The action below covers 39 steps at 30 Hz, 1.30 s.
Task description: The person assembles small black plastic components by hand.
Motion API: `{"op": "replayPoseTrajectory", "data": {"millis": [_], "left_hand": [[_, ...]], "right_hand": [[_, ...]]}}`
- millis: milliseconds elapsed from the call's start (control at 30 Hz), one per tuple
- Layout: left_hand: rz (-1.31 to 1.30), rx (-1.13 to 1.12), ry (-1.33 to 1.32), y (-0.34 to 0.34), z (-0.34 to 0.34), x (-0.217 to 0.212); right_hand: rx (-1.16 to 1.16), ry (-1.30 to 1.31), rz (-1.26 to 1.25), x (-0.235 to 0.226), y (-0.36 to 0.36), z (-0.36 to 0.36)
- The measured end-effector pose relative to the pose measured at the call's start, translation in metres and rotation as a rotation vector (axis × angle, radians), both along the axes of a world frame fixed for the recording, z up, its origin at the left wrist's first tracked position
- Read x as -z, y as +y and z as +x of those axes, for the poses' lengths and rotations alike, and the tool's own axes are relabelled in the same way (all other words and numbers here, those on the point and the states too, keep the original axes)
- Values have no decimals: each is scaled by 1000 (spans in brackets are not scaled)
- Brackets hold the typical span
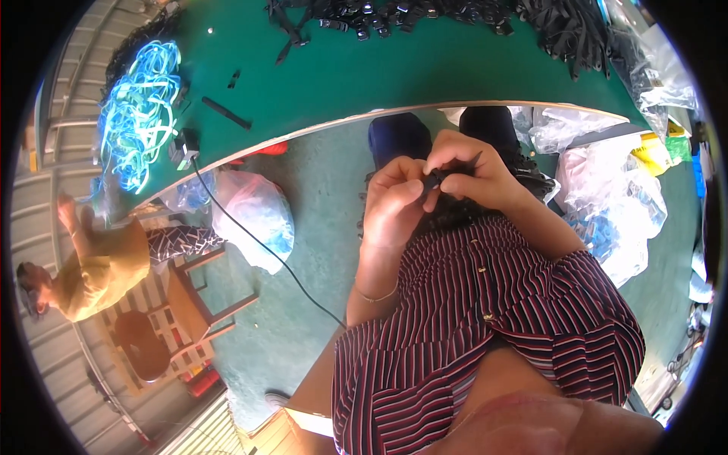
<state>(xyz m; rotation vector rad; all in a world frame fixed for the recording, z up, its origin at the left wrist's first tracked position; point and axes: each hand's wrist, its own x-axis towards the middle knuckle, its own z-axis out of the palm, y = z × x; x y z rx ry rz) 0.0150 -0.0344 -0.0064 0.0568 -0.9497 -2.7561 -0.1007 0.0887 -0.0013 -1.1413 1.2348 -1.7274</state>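
Above my lap, both hands are closed around a small black strap piece (434, 180). My left hand (393, 203) pinches it between thumb and fingers. My right hand (485, 171) grips its other side, and a dark pointed end sticks out past those fingers. Where the two hands meet, the fingers cover most of the piece. Below them, a heap of small black parts (447, 221) lies in my lap. Along the far side of the table lie many black buckles (364, 23), with a bundle of black straps (565, 34) to their right.
The green table (326, 83) curves ahead. On its left lie blue-green cords (144, 114), a black bar (226, 114) and a small black box (183, 149) trailing a cable. Plastic bags (254, 224) stand below, more bags (607, 197) at right. Another person (106, 265) works beyond a wooden chair (189, 299).
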Motion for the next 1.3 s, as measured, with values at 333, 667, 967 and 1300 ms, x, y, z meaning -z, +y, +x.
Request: {"op": "replayPoseTrajectory", "data": {"millis": [333,667,967,1300], "left_hand": [[-115,-85,-71,3,1,-8],[-505,-245,-134,1,-2,-8],[-995,48,-309,1,-5,-27],[-275,103,-60,15,-5,-10]], "right_hand": [[212,716,-80,-14,-4,-3],[176,363,275,-22,12,-10],[29,142,252,-17,17,-12],[-214,-515,-126,-4,22,2]]}}
